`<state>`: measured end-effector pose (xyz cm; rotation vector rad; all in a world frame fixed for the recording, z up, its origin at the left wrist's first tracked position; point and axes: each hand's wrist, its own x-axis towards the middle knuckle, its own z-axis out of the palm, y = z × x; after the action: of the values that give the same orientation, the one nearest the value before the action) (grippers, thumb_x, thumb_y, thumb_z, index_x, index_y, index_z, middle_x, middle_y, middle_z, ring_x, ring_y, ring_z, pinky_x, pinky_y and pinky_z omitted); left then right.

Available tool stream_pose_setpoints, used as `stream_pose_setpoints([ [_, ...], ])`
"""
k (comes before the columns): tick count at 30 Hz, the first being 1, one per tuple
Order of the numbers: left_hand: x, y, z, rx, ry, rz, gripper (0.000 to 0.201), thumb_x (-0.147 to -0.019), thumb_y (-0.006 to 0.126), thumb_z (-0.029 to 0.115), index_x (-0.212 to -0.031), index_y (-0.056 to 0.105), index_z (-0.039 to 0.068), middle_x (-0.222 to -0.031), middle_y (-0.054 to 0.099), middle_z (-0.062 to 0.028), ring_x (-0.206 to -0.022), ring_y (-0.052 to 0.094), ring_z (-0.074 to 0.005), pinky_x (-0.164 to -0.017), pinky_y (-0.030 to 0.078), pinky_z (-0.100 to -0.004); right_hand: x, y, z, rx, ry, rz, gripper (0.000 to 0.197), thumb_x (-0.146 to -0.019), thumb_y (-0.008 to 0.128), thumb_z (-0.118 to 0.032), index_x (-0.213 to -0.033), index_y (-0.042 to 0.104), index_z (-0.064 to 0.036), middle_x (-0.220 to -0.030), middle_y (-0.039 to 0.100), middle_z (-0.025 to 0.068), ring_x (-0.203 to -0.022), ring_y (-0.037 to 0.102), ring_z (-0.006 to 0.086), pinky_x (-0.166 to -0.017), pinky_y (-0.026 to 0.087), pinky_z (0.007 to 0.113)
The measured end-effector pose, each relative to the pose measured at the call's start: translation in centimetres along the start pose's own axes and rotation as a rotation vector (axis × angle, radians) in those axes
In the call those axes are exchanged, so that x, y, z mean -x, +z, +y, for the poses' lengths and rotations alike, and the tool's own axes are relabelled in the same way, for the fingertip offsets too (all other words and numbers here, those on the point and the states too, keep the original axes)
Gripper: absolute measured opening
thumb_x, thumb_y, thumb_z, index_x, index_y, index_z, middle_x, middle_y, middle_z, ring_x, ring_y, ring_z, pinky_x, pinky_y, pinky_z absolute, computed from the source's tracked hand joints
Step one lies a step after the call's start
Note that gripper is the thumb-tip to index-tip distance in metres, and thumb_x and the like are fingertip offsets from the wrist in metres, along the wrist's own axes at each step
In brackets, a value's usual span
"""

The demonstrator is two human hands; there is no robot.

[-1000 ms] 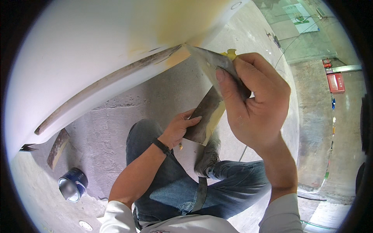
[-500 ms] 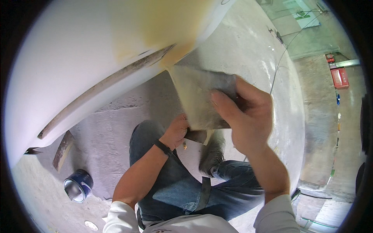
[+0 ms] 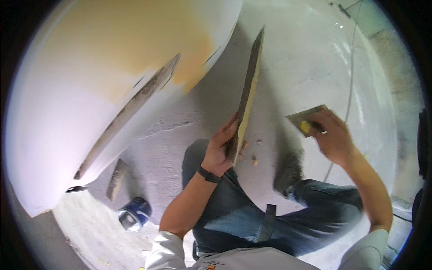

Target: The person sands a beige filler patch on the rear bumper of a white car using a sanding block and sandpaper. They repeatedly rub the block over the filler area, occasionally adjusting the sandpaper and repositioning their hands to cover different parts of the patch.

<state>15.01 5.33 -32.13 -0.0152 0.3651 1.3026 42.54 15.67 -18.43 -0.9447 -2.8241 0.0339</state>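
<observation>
My left hand (image 3: 218,150) is closed around the lower end of a long flat board (image 3: 249,87), tilted nearly edge-on, with pale yellow putty along one edge. Off to the right, my right hand (image 3: 336,140) grips a flat metal putty spreader (image 3: 299,118), apart from the board. A bright yellow dab of putty (image 3: 306,126) shows on the spreader by my fingers. At the upper left stands a white curved body panel (image 3: 54,117), probably a vehicle bumper, with a smoothed yellow-tan patch (image 3: 157,40) and a long dark slot (image 3: 128,114). Neither tool touches the panel.
A dark blue can (image 3: 140,208) stands on the grey floor below the panel, beside a narrow brown strip (image 3: 117,180). A thin cable (image 3: 352,67) runs along the floor at right. Small crumbs (image 3: 255,160) lie near my boot (image 3: 290,173).
My right hand has moved right with the spreader, away from the panel and my left hand. The left hand's board now stands out, turned edge-on. The whole view has shifted.
</observation>
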Motion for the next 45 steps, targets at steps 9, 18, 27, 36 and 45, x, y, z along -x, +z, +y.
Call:
stream_pose_setpoints([
  [9, -1.7, 0.4, -2.6, -0.09, 0.024, 0.121, 0.056, -0.104, 0.06, 0.024, -0.154, 0.043, 0.004, -0.102, 0.067, -0.0052, -0.082, 0.062, -0.0119, -0.082, 0.054, -0.0312, -9.8, -0.1, -10.5, -1.098, -0.008, 0.429, 0.008, -0.091, 0.071, -0.004, -0.088, 0.071, 0.0036, -0.072, 0.064, 0.0062, -0.055, 0.056, 0.0067, -0.045, 0.038, 0.025],
  [18, -0.7, -1.5, -2.6, -0.236, -0.051, 0.097, 0.055, -0.105, 0.06, 0.024, -0.154, 0.042, 0.005, -0.109, 0.064, -0.0056, -0.09, 0.061, -0.0131, -0.086, 0.053, -0.0322, -12.9, 0.5, -14.8, -1.425, 0.347, 0.467, 0.021, -0.091, 0.071, -0.009, -0.075, 0.067, 0.0029, -0.06, 0.061, 0.0016, -0.054, 0.05, 0.0019, -0.047, 0.036, 0.024],
  [27, -1.1, -2.2, -2.6, -0.293, -0.097, 0.094, 0.054, -0.105, 0.059, 0.024, -0.153, 0.042, 0.006, -0.117, 0.061, -0.0059, -0.098, 0.06, -0.0143, -0.091, 0.052, -0.0332, -14.0, -0.2, -15.6, -1.048, 0.085, 0.71, 0.006, -0.082, 0.076, -0.004, -0.081, 0.07, -0.0014, -0.072, 0.064, 0.0068, -0.056, 0.061, 0.0163, -0.049, 0.047, 0.033],
  [36, -1.9, -3.5, -2.9, -0.348, -0.112, 0.038, 0.053, -0.106, 0.058, 0.024, -0.153, 0.041, 0.007, -0.124, 0.059, -0.0063, -0.106, 0.059, -0.0154, -0.095, 0.052, -0.0341, -12.3, 0.8, -14.7, -1.007, 0.016, 0.61, 0.013, -0.083, 0.078, -0.005, -0.094, 0.072, 0.0001, -0.074, 0.067, 0.0087, -0.058, 0.066, 0.0185, -0.051, 0.05, 0.032],
  [45, -2.8, -4.8, -3.9, -0.405, -0.097, -0.03, 0.051, -0.107, 0.058, 0.024, -0.152, 0.04, 0.008, -0.132, 0.056, -0.0067, -0.114, 0.058, -0.0166, -0.1, 0.051, -0.0351, -12.9, 1.0, -12.3, -0.97, 0.139, 0.547, 0.021, -0.091, 0.076, -0.011, -0.105, 0.074, 0.0039, -0.077, 0.073, 0.0105, -0.061, 0.067, 0.011, -0.056, 0.053, 0.026],
])
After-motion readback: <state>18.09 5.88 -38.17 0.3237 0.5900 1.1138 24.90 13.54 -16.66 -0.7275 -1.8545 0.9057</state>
